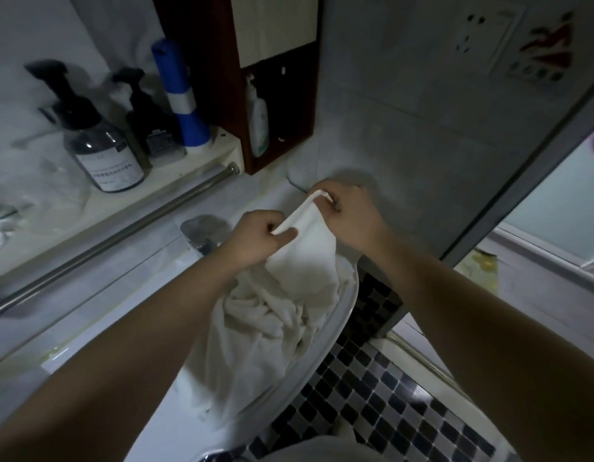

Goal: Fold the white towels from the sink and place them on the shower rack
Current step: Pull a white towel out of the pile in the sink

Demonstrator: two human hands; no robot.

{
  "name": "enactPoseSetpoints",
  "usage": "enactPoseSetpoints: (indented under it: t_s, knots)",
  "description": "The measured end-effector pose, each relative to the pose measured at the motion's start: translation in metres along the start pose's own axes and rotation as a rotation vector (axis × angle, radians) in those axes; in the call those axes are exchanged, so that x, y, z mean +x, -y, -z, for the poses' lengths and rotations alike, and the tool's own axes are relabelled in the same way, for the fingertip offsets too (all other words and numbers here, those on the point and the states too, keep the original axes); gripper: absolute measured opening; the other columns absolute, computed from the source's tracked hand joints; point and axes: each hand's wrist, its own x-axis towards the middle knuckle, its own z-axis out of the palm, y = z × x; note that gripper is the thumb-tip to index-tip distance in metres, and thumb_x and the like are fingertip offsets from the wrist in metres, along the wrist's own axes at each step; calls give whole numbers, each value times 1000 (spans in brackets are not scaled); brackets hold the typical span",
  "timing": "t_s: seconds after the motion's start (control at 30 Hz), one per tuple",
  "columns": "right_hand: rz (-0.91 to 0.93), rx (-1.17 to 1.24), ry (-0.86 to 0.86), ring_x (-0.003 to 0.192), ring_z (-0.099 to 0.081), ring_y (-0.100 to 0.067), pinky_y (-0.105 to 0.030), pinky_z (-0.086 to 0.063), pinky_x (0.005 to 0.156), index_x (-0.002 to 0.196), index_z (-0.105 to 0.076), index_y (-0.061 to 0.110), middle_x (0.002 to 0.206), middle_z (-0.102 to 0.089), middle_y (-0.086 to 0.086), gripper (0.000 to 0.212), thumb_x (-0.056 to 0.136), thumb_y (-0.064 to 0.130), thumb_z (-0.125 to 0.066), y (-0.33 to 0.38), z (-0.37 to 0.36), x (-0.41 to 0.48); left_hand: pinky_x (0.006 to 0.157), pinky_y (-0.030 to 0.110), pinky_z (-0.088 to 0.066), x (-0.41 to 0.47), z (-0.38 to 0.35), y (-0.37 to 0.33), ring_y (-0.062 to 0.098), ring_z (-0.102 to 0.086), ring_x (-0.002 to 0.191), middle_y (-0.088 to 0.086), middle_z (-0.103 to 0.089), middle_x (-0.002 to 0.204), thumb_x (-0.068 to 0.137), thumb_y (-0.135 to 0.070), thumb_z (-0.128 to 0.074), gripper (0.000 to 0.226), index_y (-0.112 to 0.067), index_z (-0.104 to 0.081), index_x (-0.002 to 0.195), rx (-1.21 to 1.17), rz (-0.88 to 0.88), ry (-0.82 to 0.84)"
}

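A white towel (302,258) is lifted above the white sink (347,305), with its top edge stretched between both hands. My left hand (259,238) pinches one end of that edge, and my right hand (350,215) pinches the other end close to the grey wall. Below them a crumpled heap of white towels (255,331) fills the basin and spills over its front. The shower rack is not in view.
A shelf at the left holds a dark pump bottle (99,141), a second pump bottle (149,121) and a blue-and-white can (185,105) above a steel bar (122,235). A chrome tap (202,231) stands behind the sink. The shower's glass door (556,208) is at the right.
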Motion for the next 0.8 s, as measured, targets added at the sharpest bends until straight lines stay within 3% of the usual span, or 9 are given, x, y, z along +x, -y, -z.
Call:
enactPoseSetpoints:
  t_s: [0.1,0.2,0.3,0.4,0.53,0.6,0.67,0.73,0.8]
  knots:
    - [-126,62,-99,61,-67,0,-6,-40,51,99,-64,29,77,-64,11,19,98,17,-49,-6,3,3,54,22,-32,-5,-1,11,-1,-53,64,-16,-53,71,89,-32,-69,22,-28,-49,82,101,89,23]
    - [-222,237,-293,66,-65,11,-6,-45,57,89,-61,35,78,-64,15,23,95,14,-54,-5,5,2,61,26,-38,-9,-9,33,21,-65,84,-1,-67,90,91,-25,-69,13,-19,-59,96,181,216,-12]
    - [-374,357,-329,80,-73,-10,-36,-61,77,88,-63,33,84,-71,4,22,95,15,-52,-4,3,-1,79,32,-49,-19,-12,48,29,-68,98,13,-74,105,93,-31,-68,25,-9,-71,104,175,379,-44]
    - [-456,339,-253,92,-72,-28,-49,-58,87,89,-66,24,87,-72,-6,15,90,12,-58,-6,-3,-11,66,31,-40,-27,-11,41,25,-66,89,5,-70,93,96,-39,-62,26,-14,-68,101,209,371,-169]
    - [-366,428,-91,92,-71,-14,-38,-58,88,97,-73,24,92,-74,7,23,82,7,-70,8,-19,-31,58,7,-41,-41,-14,2,-14,-60,67,-22,-64,71,85,-44,-73,16,-33,-62,81,-124,355,-328]
    - [-274,459,-1,81,-70,-1,-22,-56,77,85,-71,35,82,-71,19,28,83,7,-71,14,-27,-41,66,20,-50,-45,-17,-13,-6,-63,68,-12,-70,79,85,-36,-77,13,-30,-65,83,-271,348,-246]
    - [-209,443,50,76,-65,9,-6,-46,67,82,-68,37,77,-68,24,29,85,8,-70,14,-31,-50,69,31,-50,-49,-15,-25,12,-64,74,8,-71,84,89,-21,-75,14,-10,-69,94,-383,311,-131]
    - [-205,378,106,78,-62,14,-3,-41,65,103,-67,32,82,-67,21,25,87,14,-70,11,-28,-54,69,28,-50,-55,-11,-28,10,-64,76,9,-69,84,93,-13,-71,16,0,-67,100,-450,228,-41]
    - [-159,254,245,78,-61,13,-3,-41,63,131,-54,39,87,-66,17,50,87,21,-70,7,-22,-56,67,22,-49,-60,-8,-29,8,-64,74,9,-69,82,93,-15,-71,16,0,-68,98,-384,155,19]
